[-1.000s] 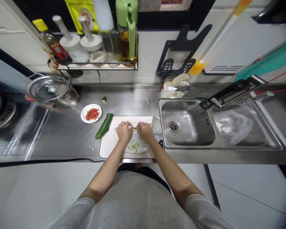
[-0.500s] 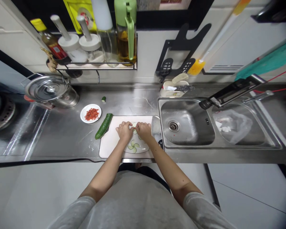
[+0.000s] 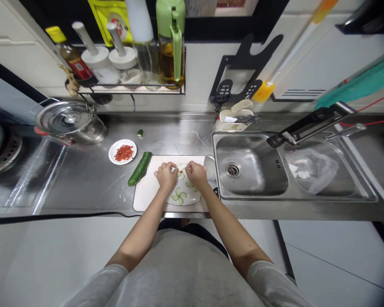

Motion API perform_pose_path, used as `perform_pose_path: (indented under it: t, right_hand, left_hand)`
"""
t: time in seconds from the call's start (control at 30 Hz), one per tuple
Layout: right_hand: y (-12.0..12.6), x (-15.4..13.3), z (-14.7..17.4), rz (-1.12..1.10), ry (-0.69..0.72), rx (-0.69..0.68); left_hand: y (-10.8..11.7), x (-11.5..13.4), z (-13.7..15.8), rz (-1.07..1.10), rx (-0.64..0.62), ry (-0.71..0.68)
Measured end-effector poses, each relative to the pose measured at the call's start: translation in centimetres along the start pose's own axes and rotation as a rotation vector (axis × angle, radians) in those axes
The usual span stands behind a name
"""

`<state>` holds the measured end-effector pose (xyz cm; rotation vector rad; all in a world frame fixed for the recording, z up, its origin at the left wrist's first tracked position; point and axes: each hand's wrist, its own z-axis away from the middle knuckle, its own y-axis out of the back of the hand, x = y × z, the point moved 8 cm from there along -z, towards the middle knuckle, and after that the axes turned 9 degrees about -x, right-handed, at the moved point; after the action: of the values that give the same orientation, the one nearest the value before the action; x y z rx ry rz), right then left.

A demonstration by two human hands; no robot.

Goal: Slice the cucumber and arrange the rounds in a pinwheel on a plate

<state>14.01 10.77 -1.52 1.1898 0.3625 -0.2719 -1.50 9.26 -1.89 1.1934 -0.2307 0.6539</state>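
A white plate (image 3: 190,203) lies on the pale cutting board (image 3: 144,200). Thin green-edged cucumber slices (image 3: 179,196) form a pinwheel near its front. Farther back is a second pinwheel, with a small red piece (image 3: 181,172) at its middle. My left hand (image 3: 166,175) rests at the plate's left side, thumb and forefinger slightly apart and the other fingers curled. Opposite it, my right hand (image 3: 197,175) is closed in a pinch beside the red piece; whatever its fingertips hold is hidden. More slices (image 3: 190,184) show partly under the right hand.
A whole cucumber (image 3: 140,169) lies against the board's left edge, and a cut end (image 3: 140,133) sits behind. A small white dish (image 3: 112,159) holds chopped red bits. A broad knife blade (image 3: 210,167) lies at the board's right, beside the sink (image 3: 252,194).
My hands have drawn apart, the right one moving rightward. The red piece between them now shows clearly on the back pinwheel.
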Motion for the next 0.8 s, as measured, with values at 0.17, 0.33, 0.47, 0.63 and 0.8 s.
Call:
perform_pose_path:
  t: [0.17, 0.33, 0.47, 0.63, 0.8]
  right_hand:
    - [1.1, 0.6, 0.6, -0.161, 0.004, 0.075]
    - [1.7, 1.7, 1.4, -0.253, 0.006, 0.136]
    - [2.3, 2.8, 2.2, -0.290, 0.006, 0.156]
    - [3.3, 4.6, 3.6, -0.327, 0.002, 0.207]
    - [3.7, 5.6, 4.7, -0.376, -0.016, 0.211]
  left_hand:
    - [2.1, -0.3, 0.5, 0.097, 0.115, 0.009]
    - [5.9, -2.4, 0.2, 0.148, 0.270, 0.034]
    - [9.6, -5.9, -0.7, 0.131, 0.343, 0.084]
    - [14.4, -13.0, -1.8, 0.101, 0.453, 0.269]
    - [16.9, -18.9, -3.2, 0.019, 0.456, 0.440]
